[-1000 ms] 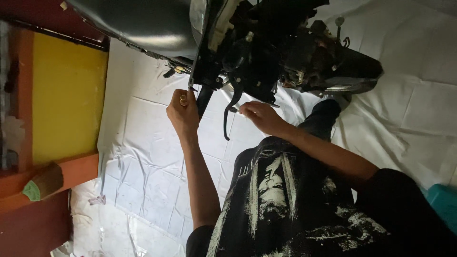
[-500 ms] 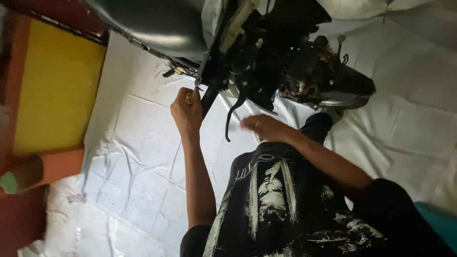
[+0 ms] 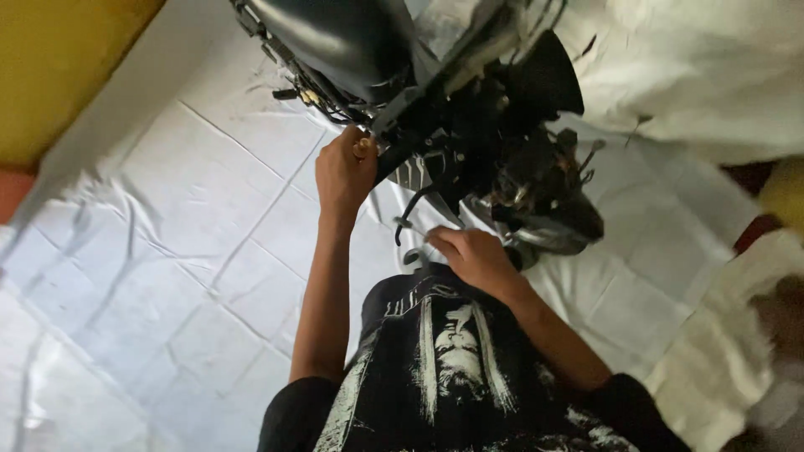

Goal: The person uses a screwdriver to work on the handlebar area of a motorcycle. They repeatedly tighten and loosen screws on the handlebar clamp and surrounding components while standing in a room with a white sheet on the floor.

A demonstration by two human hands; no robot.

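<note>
You cannot tell what your left hand (image 3: 343, 172) pinches; its fingers cover it. Your right hand (image 3: 471, 255) hides the near end of a thin tool. The motorcycle (image 3: 435, 109) runs off the top edge, its engine parts dark and blurred.

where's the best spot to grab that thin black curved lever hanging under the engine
Probably at its lower curled end: the black lever hangs free there over the white sheet, while its upper end runs into crowded engine parts. Come from the side of the right hand, just beside it; the left hand is fisted against the frame above.
</note>
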